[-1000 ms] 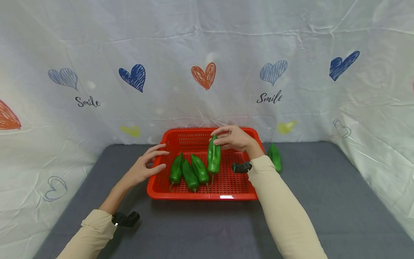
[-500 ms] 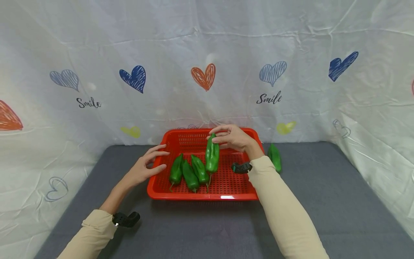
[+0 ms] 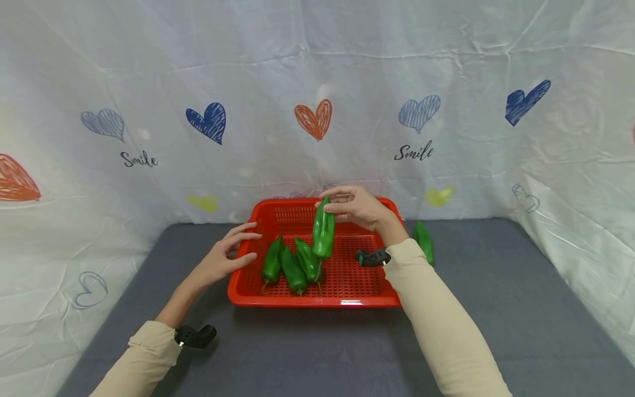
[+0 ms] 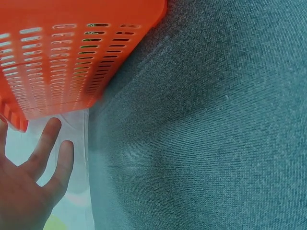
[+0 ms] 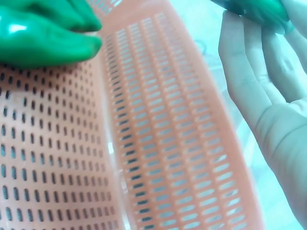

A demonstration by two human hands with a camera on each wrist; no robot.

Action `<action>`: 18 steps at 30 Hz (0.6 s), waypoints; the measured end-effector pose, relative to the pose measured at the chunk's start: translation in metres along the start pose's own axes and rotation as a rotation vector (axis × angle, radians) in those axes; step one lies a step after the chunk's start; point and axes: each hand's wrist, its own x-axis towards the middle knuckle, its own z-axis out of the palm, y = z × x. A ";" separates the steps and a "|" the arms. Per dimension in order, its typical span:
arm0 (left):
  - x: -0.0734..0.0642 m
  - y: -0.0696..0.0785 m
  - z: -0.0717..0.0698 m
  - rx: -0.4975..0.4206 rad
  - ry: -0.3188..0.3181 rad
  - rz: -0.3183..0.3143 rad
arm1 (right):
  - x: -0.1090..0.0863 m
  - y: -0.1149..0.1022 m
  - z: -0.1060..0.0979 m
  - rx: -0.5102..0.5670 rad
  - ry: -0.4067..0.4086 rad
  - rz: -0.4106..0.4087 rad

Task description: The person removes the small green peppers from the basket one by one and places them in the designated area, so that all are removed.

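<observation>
My right hand (image 3: 361, 209) pinches a long green pepper (image 3: 323, 231) near its pointed tip, so the stem end hangs down over the red plastic basket (image 3: 297, 301). In the right wrist view, that same pepper (image 5: 261, 12) shows at the top right between fingers and thumb. Three more green peppers (image 3: 271, 262) lie on the basket's left half, stems toward the front. At the left rim, my left hand (image 3: 220, 259) has its fingers spread, their tips over the edge. The left wrist view shows those fingers (image 4: 62, 165) extended beside the basket's slotted wall.
Another green pepper (image 3: 424, 242) lies on the grey cloth-covered table (image 3: 322, 353), right of the basket and partly behind the right sleeve (image 3: 441, 320). A white sheet (image 3: 258, 127) printed with hearts hangs close behind the basket.
The right hand has raised the pepper a little and shifted it slightly left, nearer the others. The left hand keeps its place at the rim.
</observation>
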 end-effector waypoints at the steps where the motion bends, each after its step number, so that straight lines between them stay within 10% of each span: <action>1: 0.000 0.000 0.000 0.000 0.000 0.001 | -0.001 -0.003 0.000 0.000 -0.002 -0.007; 18: 0.000 -0.002 0.000 -0.003 -0.002 0.000 | -0.022 -0.037 -0.007 -0.108 0.041 -0.049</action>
